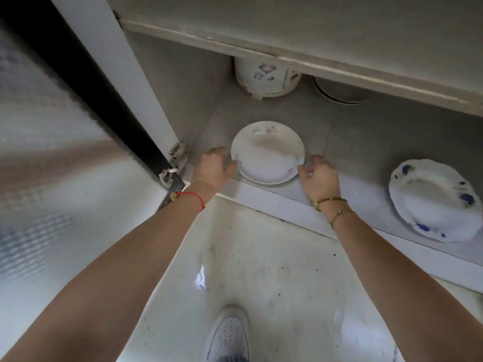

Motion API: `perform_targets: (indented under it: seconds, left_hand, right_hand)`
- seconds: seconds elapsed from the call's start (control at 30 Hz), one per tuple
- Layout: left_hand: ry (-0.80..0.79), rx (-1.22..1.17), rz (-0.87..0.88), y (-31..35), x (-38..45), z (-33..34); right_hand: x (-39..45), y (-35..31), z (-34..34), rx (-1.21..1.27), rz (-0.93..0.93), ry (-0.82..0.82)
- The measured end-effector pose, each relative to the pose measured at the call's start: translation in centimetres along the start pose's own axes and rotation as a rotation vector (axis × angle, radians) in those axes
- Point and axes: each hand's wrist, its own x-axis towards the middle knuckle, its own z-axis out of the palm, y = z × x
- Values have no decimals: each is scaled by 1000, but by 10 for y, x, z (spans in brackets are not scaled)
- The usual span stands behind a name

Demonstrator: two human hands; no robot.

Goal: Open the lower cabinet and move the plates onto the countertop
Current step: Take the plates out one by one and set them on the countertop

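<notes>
Two plates are seen on the floor of the open lower cabinet. The pink-flowered plate (268,152) lies flat near the front edge, and the blue-flowered plate (432,199) lies well apart from it, at 3 o'clock. The cabinet door (52,126) is swung wide at 9 o'clock, so the opening step is judged complete.

The pink-flowered plate is flanked by both hands. The left hand (215,167) is placed at the plate's 9 o'clock edge, with the fingers curled and the fingertips touching or just beside the rim. The right hand (320,176) is placed at the plate's 4 o'clock edge, with the thumb and fingers narrowly parted at the rim. It cannot be told whether the rim is already pinched; the plate appears to rest on the cabinet floor, so a lift is judged not yet made.

Opposite sides are judged to be taken so that the plate can be kept level and its weight shared. Because the plate lies flat, the fingertips must be worked under the rim before a lift is possible.

A flowered pot (266,75) and a round lid or pan (342,91) are stored at 12 o'clock, at the back, under the shelf (287,58). A low, forward withdrawal is therefore advised, clear of the shelf edge. The bench is not in view, so its position cannot be stated.
</notes>
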Motion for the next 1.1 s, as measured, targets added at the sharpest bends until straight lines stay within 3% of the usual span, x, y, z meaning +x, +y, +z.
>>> perform_targets:
  seconds: [0.37,0.7,0.9,1.1]
  left_hand:
    - [-75,-133,-85,5,16,13]
    - [-99,-306,-119,0,-47,7]
    - [43,-382,-7,2,-87,-17]
    - [103,-393,-39,28,-139,-78]
  right_hand:
    - [9,-5,11,136,45,-65]
    - [-50,3,5,198,70,-117]
    - [-77,-15,-16,252,25,-88]
    - [-125,-61,-73,280,-3,-105]
